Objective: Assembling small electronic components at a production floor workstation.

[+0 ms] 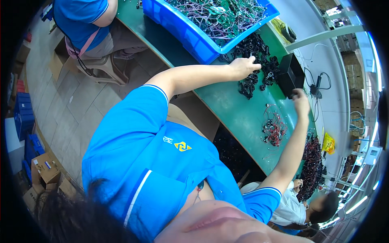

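My left hand (244,68) is over a pile of small black ring-shaped parts (269,67) on the green table. Its thumb and fingers are bent but apart, with nothing I can make out between them. My right hand (301,101) is at the near end of a black open box (291,73), slightly blurred. Its fingers are curled round a small dark part (295,97), whose shape I cannot make out. Black parts spread from beside the blue bin to the side of the box.
A big blue bin (182,32) full of wired green parts stands beyond my left arm. Red-wired pieces (274,127) lie on the green table (227,105), with a dark heap (310,166) farther right. A co-worker (79,24) sits at upper left, another (293,206) at lower right.
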The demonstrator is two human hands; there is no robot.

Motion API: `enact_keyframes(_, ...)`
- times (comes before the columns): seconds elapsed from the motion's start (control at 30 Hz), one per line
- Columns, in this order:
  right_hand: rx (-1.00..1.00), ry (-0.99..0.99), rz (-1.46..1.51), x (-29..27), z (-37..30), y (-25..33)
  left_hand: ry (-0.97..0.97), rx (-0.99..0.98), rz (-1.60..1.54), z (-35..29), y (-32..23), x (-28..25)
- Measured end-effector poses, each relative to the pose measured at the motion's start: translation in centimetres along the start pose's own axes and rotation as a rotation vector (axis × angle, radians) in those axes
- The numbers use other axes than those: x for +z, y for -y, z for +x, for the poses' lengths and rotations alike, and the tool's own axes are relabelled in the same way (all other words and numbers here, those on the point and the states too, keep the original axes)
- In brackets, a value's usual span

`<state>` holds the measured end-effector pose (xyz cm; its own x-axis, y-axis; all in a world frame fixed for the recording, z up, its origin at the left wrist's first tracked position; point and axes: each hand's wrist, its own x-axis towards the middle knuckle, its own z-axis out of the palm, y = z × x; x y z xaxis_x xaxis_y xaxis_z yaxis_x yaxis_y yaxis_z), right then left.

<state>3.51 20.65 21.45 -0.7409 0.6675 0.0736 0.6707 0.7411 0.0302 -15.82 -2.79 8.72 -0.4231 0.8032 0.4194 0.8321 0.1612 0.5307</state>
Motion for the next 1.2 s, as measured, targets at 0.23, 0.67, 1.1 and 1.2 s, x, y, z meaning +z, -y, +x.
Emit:
enact_keyframes(0.23, -0.16, -0.537, 0.645, -5.8, -4.7, 8.6, -0.037, 0.012, -0.764, -4.2, -1.4, -3.6)
enact_keyframes(0.67, 0.167, -0.155, 1.464, 7.1, -23.9, 21.0, 0.533, -0.392, -1.343, -16.7, -3.9, -5.6)
enact_keyframes(1.1, 0.04, -0.186, 1.138, 8.3, -26.2, 20.1, 0.452, -0.401, -1.201, -15.8, -4.9, -5.9)
enact_keyframes(1.2, 0.158, -0.175, 1.189, 7.5, -26.6, 20.4, 0.447, -0.412, -1.121, -16.3, -4.6, -6.2)
